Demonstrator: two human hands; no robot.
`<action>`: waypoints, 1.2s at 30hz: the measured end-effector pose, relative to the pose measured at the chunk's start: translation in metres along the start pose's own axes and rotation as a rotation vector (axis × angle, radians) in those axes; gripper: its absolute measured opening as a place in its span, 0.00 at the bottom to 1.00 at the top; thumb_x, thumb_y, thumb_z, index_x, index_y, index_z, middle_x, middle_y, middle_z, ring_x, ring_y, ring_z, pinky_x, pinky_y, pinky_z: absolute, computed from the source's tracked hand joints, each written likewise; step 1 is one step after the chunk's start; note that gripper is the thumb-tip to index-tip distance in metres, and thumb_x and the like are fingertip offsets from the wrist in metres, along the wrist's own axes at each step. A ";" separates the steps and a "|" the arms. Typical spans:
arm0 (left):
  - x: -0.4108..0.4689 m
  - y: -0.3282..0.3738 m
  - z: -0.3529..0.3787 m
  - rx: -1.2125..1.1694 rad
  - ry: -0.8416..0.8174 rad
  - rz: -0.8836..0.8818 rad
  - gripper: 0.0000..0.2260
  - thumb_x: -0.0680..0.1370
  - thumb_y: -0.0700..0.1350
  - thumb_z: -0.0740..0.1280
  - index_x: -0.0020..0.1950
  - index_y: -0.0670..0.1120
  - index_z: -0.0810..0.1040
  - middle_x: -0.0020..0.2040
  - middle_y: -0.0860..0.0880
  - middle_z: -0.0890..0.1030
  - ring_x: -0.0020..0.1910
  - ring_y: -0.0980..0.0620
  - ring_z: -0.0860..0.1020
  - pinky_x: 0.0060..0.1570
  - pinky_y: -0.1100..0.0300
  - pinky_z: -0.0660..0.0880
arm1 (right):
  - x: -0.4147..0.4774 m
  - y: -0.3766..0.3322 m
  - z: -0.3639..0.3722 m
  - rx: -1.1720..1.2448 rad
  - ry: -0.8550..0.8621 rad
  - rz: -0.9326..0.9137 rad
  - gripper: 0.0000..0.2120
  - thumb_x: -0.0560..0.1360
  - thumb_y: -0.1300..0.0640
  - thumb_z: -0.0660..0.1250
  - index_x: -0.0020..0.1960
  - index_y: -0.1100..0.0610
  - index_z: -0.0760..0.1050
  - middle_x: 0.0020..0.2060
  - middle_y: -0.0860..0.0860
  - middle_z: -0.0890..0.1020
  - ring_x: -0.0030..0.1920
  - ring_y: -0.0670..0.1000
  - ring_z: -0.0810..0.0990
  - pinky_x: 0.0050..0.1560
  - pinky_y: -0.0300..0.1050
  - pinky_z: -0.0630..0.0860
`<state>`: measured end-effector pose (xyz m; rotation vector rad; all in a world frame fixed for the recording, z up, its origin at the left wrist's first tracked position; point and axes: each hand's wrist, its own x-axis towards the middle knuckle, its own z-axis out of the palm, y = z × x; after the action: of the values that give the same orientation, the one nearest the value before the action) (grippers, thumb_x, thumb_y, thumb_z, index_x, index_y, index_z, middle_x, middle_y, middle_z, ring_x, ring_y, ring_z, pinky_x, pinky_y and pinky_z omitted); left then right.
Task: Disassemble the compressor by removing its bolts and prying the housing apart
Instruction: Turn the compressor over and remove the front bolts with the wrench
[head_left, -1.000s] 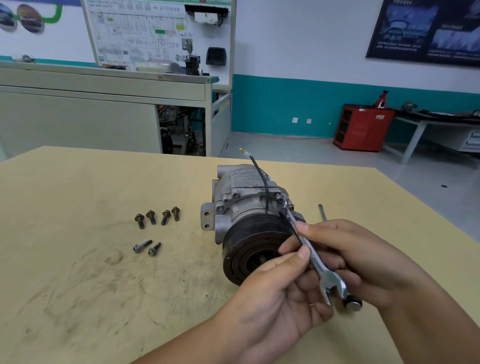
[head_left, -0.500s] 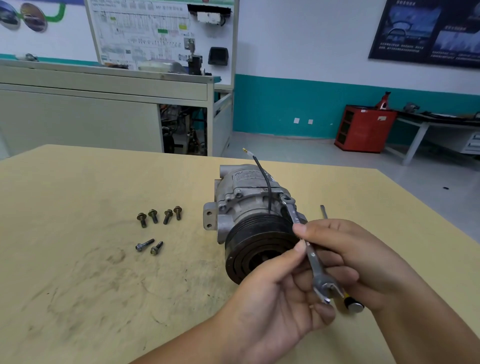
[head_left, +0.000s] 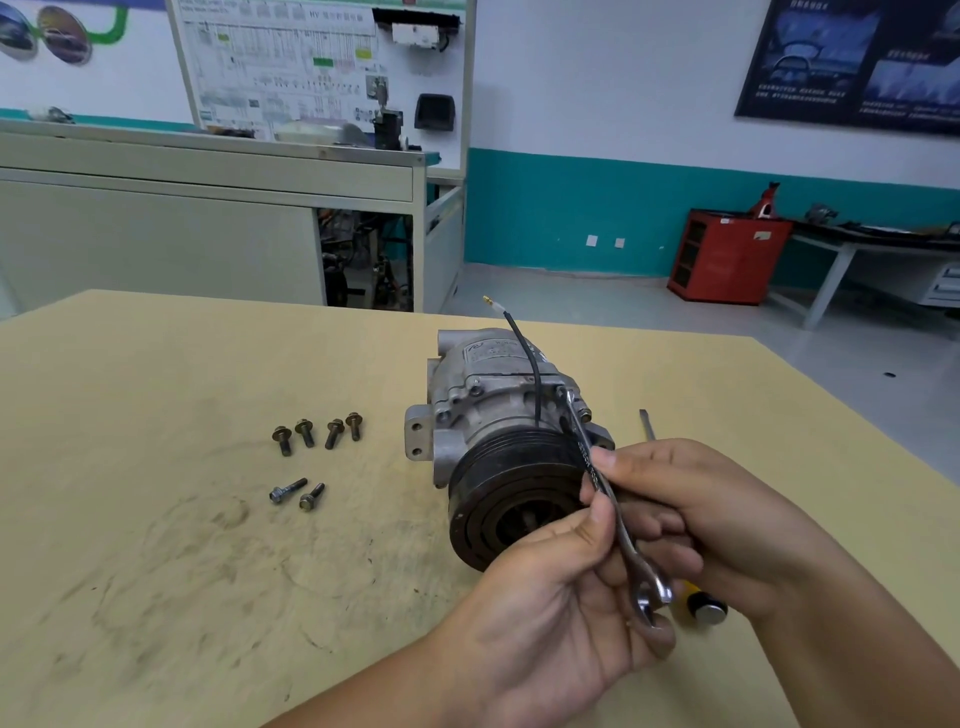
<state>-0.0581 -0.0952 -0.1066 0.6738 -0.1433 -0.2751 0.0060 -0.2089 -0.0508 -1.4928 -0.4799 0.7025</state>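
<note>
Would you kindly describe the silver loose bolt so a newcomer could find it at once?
On the tan table, look left of the compressor, where six loose bolts lie in two rows. The silver bolt is the left one of the nearer pair; it alone is bright, while the rest are darker.

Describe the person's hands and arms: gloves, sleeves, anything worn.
The left hand and right hand are both bare, with no gloves. No ring, watch or bracelet shows on either. The left forearm and right forearm are uncovered up to the picture's edge, so no sleeve is in view.
</note>
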 end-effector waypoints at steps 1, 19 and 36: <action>0.000 0.000 0.000 0.015 0.001 0.001 0.15 0.78 0.51 0.60 0.42 0.45 0.84 0.37 0.48 0.84 0.37 0.54 0.80 0.35 0.65 0.72 | 0.000 0.000 0.000 0.001 0.004 0.003 0.15 0.65 0.50 0.66 0.32 0.62 0.76 0.16 0.49 0.65 0.13 0.43 0.63 0.19 0.32 0.56; 0.000 0.001 0.005 0.152 0.019 -0.010 0.17 0.78 0.52 0.58 0.43 0.48 0.85 0.42 0.47 0.86 0.37 0.55 0.81 0.35 0.67 0.72 | 0.000 -0.002 0.003 -0.035 0.092 0.028 0.15 0.68 0.53 0.66 0.26 0.61 0.76 0.13 0.50 0.61 0.11 0.45 0.59 0.19 0.30 0.62; -0.006 0.010 0.019 0.635 0.051 0.152 0.18 0.72 0.65 0.63 0.37 0.54 0.83 0.32 0.50 0.83 0.26 0.58 0.78 0.25 0.69 0.65 | 0.004 0.001 -0.014 0.101 0.014 0.070 0.16 0.62 0.55 0.69 0.24 0.58 0.64 0.15 0.49 0.59 0.15 0.45 0.57 0.21 0.34 0.51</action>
<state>-0.0659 -0.0976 -0.0858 1.2924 -0.2353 -0.0596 0.0180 -0.2166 -0.0526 -1.4238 -0.3772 0.7598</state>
